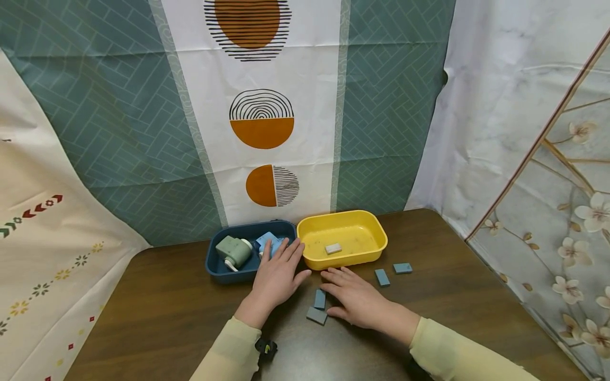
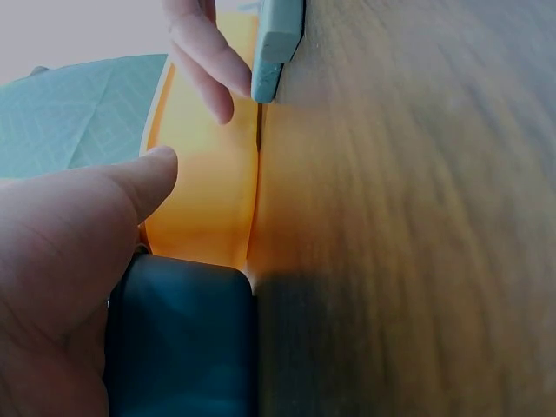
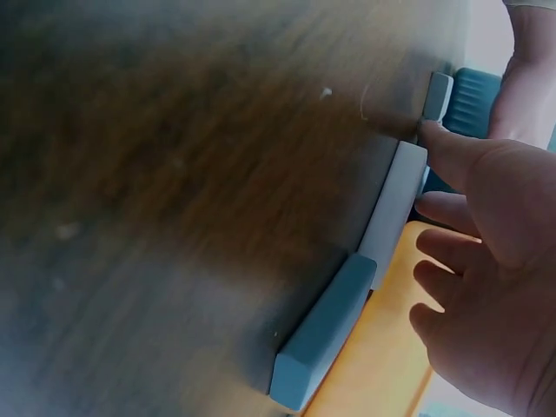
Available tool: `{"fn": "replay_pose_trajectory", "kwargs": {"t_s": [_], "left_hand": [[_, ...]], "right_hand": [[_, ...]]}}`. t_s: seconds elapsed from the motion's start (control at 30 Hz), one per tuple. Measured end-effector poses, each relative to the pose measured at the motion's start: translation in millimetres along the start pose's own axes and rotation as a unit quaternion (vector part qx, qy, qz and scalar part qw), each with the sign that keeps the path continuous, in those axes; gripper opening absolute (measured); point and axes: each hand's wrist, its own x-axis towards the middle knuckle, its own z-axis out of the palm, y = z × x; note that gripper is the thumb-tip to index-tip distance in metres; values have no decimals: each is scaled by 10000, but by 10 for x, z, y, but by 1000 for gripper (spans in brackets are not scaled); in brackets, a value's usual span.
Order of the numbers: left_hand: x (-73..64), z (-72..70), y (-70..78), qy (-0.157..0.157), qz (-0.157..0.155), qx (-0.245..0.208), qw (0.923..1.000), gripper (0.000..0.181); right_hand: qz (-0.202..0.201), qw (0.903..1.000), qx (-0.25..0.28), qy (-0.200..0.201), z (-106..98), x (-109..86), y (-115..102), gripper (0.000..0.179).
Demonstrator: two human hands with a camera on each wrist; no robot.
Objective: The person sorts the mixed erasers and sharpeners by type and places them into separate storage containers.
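My left hand (image 1: 276, 278) lies over the front right corner of a navy blue tray (image 1: 227, 277), fingers straight and slightly spread, beside a yellow tray (image 1: 350, 259). In the left wrist view its thumb (image 2: 148, 178) is extended and holds nothing. My right hand (image 1: 357, 299) is low over the table in front of the yellow tray, fingers loosely bent. Next to its thumb and fingertips are a blue-grey block (image 1: 320, 299) and a greyer block (image 1: 316, 316), end to end. In the right wrist view no block is within its palm.
Inside the navy tray are a grey-green bottle-like item (image 1: 232, 250) and a light blue item (image 1: 268, 241), partly hidden by my left hand. A small whitish block (image 1: 333, 248) lies in the yellow tray. Two blue-grey blocks (image 1: 382, 278) lie right of my right hand. Fabric hangs behind the table.
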Motion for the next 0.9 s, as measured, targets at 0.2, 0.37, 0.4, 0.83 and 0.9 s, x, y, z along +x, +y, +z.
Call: {"fn": "replay_pose_trajectory", "kwargs": {"t_s": [0.2, 0.37, 0.4, 0.83, 0.9], "left_hand": [[10, 2, 6, -30, -33, 34, 10000, 75], [11, 6, 6, -18, -37, 63, 10000, 75], [10, 6, 7, -20, -38, 60, 10000, 75], [12, 2, 11, -57, -55, 117, 9999, 76], [11, 1, 13, -45, -48, 116, 9999, 76]], "right_hand": [[37, 10000, 3, 61, 5, 7, -21, 56], [-20, 9998, 93, 159, 12, 17, -23, 52], [-37, 9997, 123, 183, 13, 18, -24, 52], [64, 9998, 80, 151, 18, 59, -38, 48], [83, 9998, 95, 128, 21, 66, -39, 48]]}}
